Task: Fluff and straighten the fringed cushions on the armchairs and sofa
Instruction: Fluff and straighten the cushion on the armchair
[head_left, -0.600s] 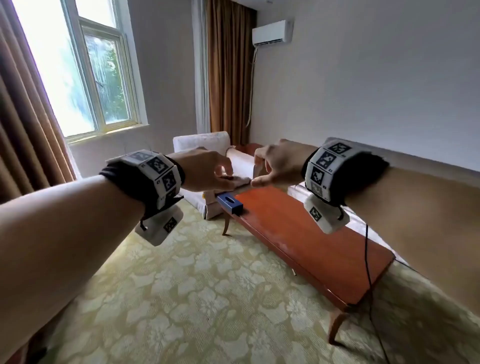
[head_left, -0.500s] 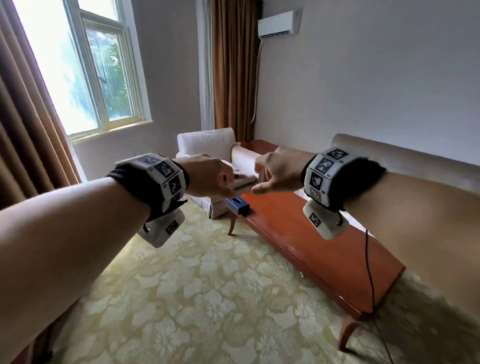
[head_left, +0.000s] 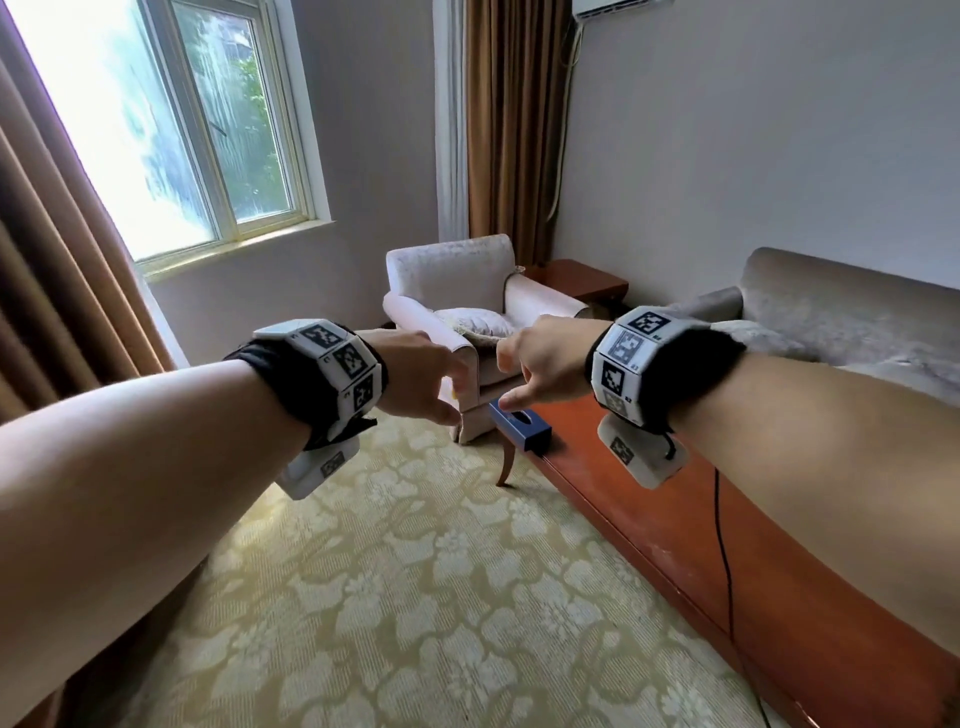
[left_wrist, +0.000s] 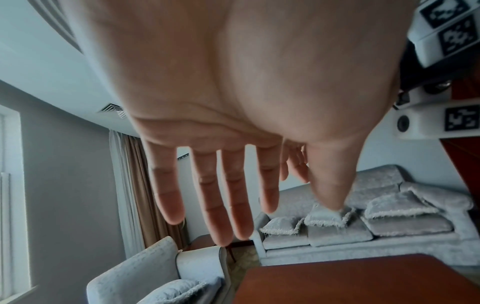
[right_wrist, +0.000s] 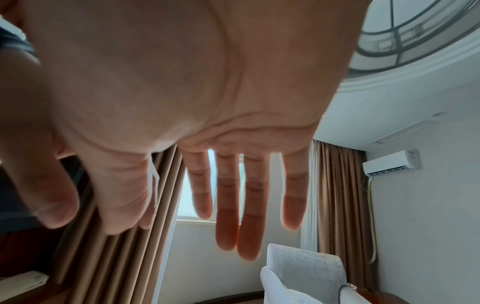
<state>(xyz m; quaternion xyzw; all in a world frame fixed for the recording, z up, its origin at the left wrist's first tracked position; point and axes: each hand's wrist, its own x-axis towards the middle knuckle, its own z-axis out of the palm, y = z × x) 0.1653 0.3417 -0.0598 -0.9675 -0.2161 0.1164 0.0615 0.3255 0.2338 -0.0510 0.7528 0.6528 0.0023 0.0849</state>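
A pale armchair (head_left: 451, 280) stands in the far corner with one fringed cushion (head_left: 475, 323) lying on its seat. In the left wrist view the same armchair cushion (left_wrist: 176, 291) shows low down, and several fringed cushions (left_wrist: 397, 205) lean along the grey sofa (left_wrist: 363, 240). My left hand (head_left: 418, 376) and right hand (head_left: 543, 361) are held out in the air, well short of the armchair. Both hold nothing. The wrist views show the left fingers (left_wrist: 221, 195) and the right fingers (right_wrist: 248, 205) straight and spread. My right arm hides most of the sofa (head_left: 841, 306).
A long red-brown coffee table (head_left: 727, 551) runs along the right, in front of the sofa, with a blue tissue box (head_left: 519, 423) at its far end. A wooden side table (head_left: 584, 278) stands between armchair and sofa. Patterned carpet (head_left: 415, 597) lies open on the left.
My fingertips were touching each other; now the hands are apart with fingers straightened. The view has risen and drawn closer, so the armchair seat and its cushion show.
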